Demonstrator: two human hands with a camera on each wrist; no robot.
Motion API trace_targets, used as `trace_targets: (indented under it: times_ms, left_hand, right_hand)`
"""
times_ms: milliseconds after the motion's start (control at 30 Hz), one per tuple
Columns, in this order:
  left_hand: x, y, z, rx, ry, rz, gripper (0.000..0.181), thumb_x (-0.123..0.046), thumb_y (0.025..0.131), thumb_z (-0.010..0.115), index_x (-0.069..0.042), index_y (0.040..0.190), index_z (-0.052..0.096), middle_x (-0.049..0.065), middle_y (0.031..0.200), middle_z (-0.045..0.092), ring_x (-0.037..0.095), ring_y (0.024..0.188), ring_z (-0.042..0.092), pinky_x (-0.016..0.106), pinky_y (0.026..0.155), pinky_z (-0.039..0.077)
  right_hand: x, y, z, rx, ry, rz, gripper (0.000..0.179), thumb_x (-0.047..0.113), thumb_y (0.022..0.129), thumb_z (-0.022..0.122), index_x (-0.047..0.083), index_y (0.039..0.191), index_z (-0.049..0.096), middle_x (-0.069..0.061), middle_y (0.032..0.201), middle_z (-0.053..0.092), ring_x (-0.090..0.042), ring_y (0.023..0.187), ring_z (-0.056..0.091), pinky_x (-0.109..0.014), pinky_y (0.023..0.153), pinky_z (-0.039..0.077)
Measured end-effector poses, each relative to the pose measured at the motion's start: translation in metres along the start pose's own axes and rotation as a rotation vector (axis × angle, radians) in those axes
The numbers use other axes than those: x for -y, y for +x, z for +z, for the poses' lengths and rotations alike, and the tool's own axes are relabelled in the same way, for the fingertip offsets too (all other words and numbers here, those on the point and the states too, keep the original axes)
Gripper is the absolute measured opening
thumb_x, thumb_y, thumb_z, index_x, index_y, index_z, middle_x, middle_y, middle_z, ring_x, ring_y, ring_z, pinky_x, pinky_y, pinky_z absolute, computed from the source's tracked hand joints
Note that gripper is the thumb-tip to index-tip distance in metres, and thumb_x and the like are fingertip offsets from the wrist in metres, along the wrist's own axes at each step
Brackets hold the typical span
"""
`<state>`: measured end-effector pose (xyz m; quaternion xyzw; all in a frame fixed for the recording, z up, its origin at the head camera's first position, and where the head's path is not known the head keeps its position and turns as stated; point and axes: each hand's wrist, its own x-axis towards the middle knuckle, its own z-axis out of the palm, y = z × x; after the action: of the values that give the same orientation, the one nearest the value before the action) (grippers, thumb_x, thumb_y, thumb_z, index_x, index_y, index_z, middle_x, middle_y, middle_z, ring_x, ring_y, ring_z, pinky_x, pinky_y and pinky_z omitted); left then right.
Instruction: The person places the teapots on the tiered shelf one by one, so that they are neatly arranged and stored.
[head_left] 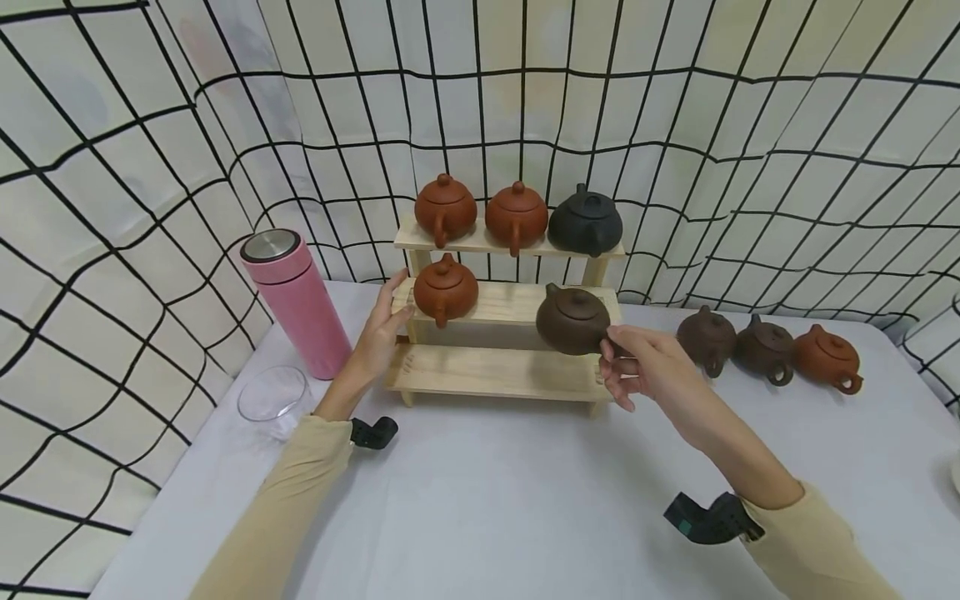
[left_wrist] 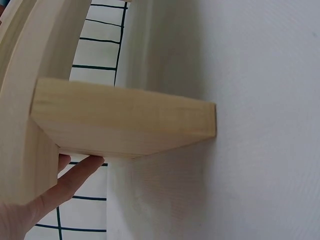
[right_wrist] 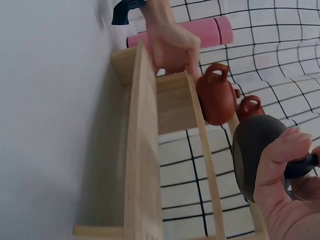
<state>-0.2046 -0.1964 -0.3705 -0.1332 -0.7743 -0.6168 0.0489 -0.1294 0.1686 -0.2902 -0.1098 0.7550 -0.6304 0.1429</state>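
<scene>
My right hand (head_left: pixel 645 358) pinches the handle of a dark brown teapot (head_left: pixel 572 321). That teapot overlaps the right part of the middle tier in the head view, its spout pointing up and left. At the left end of the three-tier wooden rack (head_left: pixel 495 371), my left hand (head_left: pixel 375 337) grips the frame, thumb near the middle tier's front. Beside this thumb sits a reddish-brown teapot (head_left: pixel 446 292). On the top tier stand two reddish-brown teapots, left (head_left: pixel 446 208) and middle (head_left: pixel 516 217), and a black teapot (head_left: pixel 585 221) at right. The left wrist view shows fingers (left_wrist: pixel 75 179) against the rack's wood.
Right of the rack, a brown teapot (head_left: pixel 707 337), a darker teapot (head_left: pixel 765 348) and a reddish-brown teapot (head_left: pixel 827 358) stand in a row. Left of it are a pink thermos (head_left: pixel 296 304) and a clear glass (head_left: pixel 273 400). Black-gridded white cloth (head_left: pixel 750 117) borders the white table (head_left: pixel 510 500).
</scene>
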Motion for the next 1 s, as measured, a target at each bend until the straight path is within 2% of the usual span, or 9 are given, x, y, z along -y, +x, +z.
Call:
trace_targets:
  times_ms: [200,533,767,1000]
  left_hand:
    - [0.000,-0.001,0.001,-0.001,0.006,-0.006,0.065,-0.011,0.107,0.034,0.004,0.165,0.008,0.022,0.173,0.005,0.036,0.158,0.005,0.056,0.126,0.005]
    - [0.001,0.001,0.002,-0.006,0.028,-0.001,0.065,-0.012,0.107,0.035,0.003,0.165,0.010,0.020,0.173,0.006,0.033,0.159,0.002,0.056,0.126,0.002]
    - [0.002,0.002,0.001,-0.011,0.033,0.007,0.065,-0.011,0.106,0.035,0.003,0.165,0.011,0.020,0.173,0.007,0.032,0.159,0.003,0.056,0.127,0.003]
    - [0.001,0.001,0.000,-0.008,0.017,0.006,0.066,-0.010,0.106,0.035,0.003,0.165,0.009,0.022,0.173,0.006,0.034,0.159,0.005,0.056,0.127,0.005]
  right_hand:
    - [0.002,0.028,0.018,-0.007,0.051,0.047,0.033,0.025,0.112,0.041,0.000,0.093,0.051,-0.007,0.079,0.056,-0.013,0.062,0.052,-0.025,0.054,0.045]
    - [-0.001,0.064,0.030,-0.020,0.112,0.018,0.033,0.021,0.113,0.037,-0.002,0.094,0.052,-0.004,0.077,0.057,-0.011,0.060,0.053,-0.023,0.053,0.046]
    - [-0.002,0.074,0.035,-0.028,0.104,0.023,0.034,0.020,0.113,0.038,-0.005,0.096,0.054,-0.004,0.077,0.057,-0.010,0.059,0.054,-0.023,0.053,0.046]
    - [-0.001,0.075,0.050,0.017,0.078,0.032,0.032,0.021,0.113,0.039,-0.001,0.097,0.057,-0.005,0.081,0.058,-0.012,0.061,0.054,-0.024,0.055,0.047]
